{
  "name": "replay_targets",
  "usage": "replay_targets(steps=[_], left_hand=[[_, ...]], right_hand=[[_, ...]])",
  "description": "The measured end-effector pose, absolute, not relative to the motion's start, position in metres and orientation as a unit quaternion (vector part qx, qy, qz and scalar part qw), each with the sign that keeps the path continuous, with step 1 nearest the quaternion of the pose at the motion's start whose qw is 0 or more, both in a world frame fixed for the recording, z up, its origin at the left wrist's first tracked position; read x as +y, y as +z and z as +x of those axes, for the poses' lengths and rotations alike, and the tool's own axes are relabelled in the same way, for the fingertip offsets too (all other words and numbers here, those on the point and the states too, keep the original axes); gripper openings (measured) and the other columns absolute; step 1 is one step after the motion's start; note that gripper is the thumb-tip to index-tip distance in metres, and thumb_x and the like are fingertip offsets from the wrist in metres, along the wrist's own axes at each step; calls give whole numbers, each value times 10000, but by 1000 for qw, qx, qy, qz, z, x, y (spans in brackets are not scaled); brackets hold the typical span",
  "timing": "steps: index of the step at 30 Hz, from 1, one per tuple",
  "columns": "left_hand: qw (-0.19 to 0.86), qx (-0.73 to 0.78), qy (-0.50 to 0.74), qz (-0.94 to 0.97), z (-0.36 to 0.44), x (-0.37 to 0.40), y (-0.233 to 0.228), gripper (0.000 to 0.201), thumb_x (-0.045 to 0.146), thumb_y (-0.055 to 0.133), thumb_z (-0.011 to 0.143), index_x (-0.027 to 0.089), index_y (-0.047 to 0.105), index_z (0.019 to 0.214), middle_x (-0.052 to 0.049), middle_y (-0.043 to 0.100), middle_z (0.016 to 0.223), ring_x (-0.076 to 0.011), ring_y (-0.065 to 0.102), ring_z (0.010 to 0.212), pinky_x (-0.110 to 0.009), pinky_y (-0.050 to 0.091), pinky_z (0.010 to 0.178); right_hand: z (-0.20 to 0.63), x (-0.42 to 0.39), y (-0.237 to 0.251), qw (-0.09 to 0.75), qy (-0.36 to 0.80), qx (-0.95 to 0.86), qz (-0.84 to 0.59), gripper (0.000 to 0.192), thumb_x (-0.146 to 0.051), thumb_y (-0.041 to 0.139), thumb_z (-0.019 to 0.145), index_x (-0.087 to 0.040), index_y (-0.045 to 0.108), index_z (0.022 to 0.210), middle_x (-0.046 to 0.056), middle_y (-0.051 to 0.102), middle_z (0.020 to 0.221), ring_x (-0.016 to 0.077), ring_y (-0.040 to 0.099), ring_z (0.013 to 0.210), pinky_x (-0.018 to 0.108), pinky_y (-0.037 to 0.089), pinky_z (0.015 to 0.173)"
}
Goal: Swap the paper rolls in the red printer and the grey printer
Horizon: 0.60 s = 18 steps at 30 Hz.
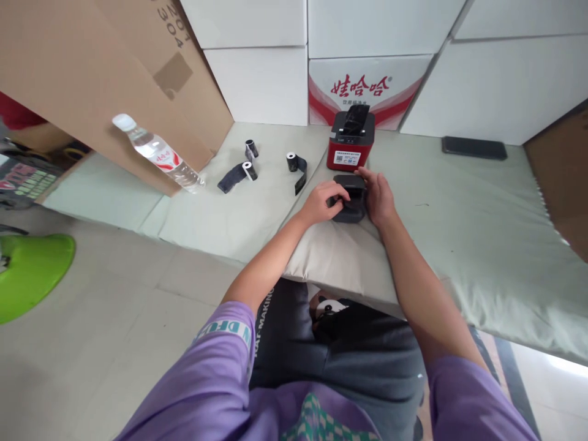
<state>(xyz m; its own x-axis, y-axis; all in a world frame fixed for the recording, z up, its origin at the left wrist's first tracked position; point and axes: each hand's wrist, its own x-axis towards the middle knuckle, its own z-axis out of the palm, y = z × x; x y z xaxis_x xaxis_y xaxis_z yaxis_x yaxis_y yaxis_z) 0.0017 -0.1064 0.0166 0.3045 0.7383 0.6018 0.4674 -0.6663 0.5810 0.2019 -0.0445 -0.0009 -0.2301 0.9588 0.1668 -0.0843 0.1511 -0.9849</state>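
A small black device [348,214] with a hollow front stands at the near edge of the cloth-covered surface, between my two hands. From its left side, my left hand [321,203] reaches in with curled fingers at the opening; the fingertips are partly hidden. My right hand [380,197] lies along the right side of the device, fingers close together and touching it near the top. Just behind sits a red and black receipt printer [350,144], a label on its front and a dark strip [357,119] sticking up from its top.
Small paper rolls [291,161] with dark loose tails lie to the left. Beyond them a water bottle [158,153] leans against a brown carton [138,67]. A black phone [474,148] lies at right. White boxes [257,86] wall off the back.
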Motion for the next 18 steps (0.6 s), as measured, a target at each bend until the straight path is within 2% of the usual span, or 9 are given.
replay_targets(steps=[3,7,10,13,16,18], left_hand=[[124,387,468,785,0,-111,17,138,230,599,931,231,737,941,-95,743,1057,-219,704,1004,-396,578,940],[127,413,463,774,-2,-113,19,181,322,574,991,239,734,976,-105,723,1093,-221,690,1032,-399,571,959],[149,428,474,755,-1,-110,19,243,410,544,1029,244,718,990,-102,716,1057,-218,674,984,-397,572,933],[174,454,488,725,-1,-102,16,312,488,518,1062,248,713,1028,-102,716,1073,-216,660,965,-403,574,927],[202,502,492,682,-1,-89,9,278,451,576,1056,251,716,1189,-130,730,1267,-239,673,1139,-416,569,1011],[243,522,485,659,-2,-78,1,328,388,633,1031,241,690,1318,-147,710,1415,-257,665,1268,-428,561,1066]], right_hand=[[201,-47,-2,488,543,-564,-385,792,-937,466,864,-305,766,1236,87,768,1333,338,676,1347,555,530,1222],[201,-43,-7,499,526,-572,-383,526,-717,675,854,-304,779,1162,58,780,1334,326,688,1336,547,491,1264],[202,-39,-11,492,505,-583,-403,415,-587,716,845,-306,780,1143,39,785,1310,310,685,1336,536,484,1272],[201,-39,-12,499,512,-566,-411,383,-544,743,828,-302,780,1122,28,808,1216,299,719,1254,540,514,1240],[198,-42,-9,508,512,-568,-397,367,-575,774,839,-302,778,1085,17,827,1151,287,743,1197,544,533,1216],[198,-44,-8,510,511,-577,-383,381,-608,790,848,-302,774,1074,19,833,1151,284,747,1203,549,534,1219]])
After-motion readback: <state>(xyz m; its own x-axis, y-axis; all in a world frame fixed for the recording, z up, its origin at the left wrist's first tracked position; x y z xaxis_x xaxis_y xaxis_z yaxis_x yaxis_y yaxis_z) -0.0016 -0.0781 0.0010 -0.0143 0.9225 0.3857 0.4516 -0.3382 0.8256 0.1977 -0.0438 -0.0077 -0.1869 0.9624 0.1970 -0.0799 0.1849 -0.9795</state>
